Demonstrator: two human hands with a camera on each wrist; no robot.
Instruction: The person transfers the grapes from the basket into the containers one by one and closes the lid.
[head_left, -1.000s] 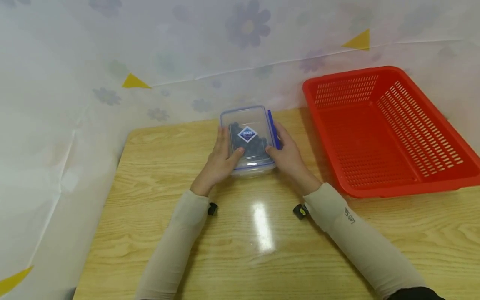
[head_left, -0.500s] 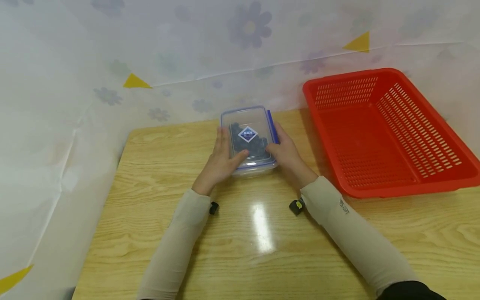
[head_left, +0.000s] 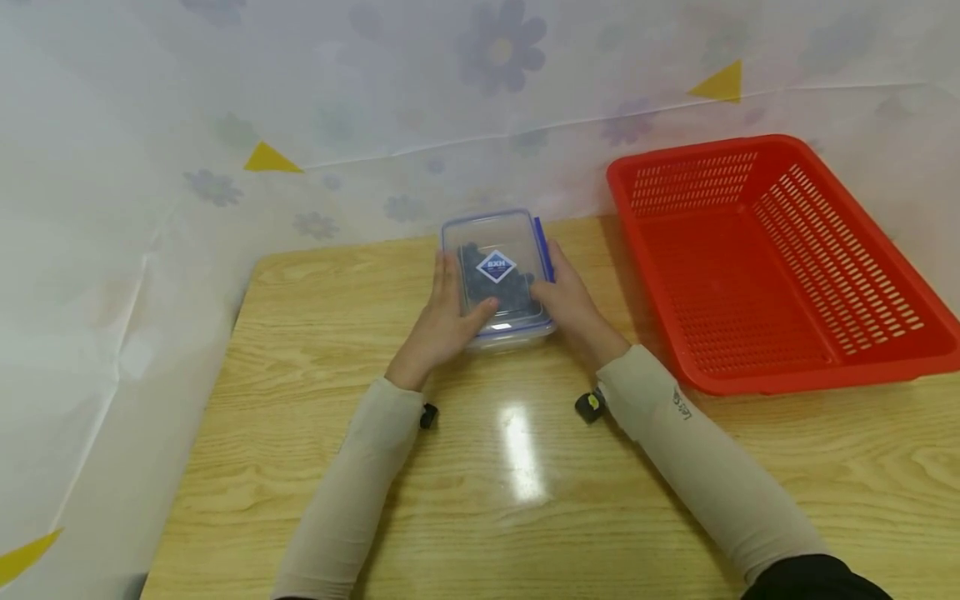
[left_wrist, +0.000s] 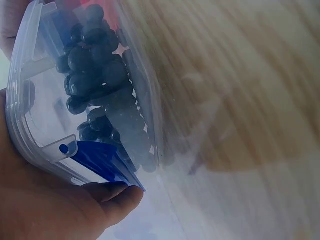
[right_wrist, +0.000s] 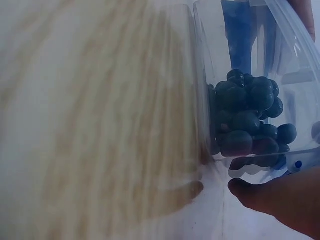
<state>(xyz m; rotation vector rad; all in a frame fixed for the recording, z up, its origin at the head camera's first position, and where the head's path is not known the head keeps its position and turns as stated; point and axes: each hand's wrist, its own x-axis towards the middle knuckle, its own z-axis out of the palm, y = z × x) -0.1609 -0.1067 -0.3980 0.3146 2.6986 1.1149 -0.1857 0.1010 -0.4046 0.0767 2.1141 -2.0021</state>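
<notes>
A clear plastic food container (head_left: 483, 227) with a blue-lined lid and a diamond-shaped BXH label stands near the table's back edge. Dark round fruit like grapes (left_wrist: 95, 75) lies inside it. My left hand (head_left: 437, 329) holds the left side, thumb across the lid. In the left wrist view, its fingers are at a blue latch flap (left_wrist: 102, 160) that hangs angled out from the wall. My right hand (head_left: 573, 304) grips the right side with its thumb at the lid's edge. Another blue flap (head_left: 542, 242) sticks out there, its lower part hidden by that hand.
A large red slotted plastic basket (head_left: 750, 283) stands on the right of the wooden table (head_left: 480, 517), close to my right hand. Behind the table rises a flower-patterned covering (head_left: 360, 100) with yellow triangular patches.
My right hand and forearm have shifted slightly inward, covering more of the right flap. My left thumb has slid a little to the right over the lid. The container stays in place.
</notes>
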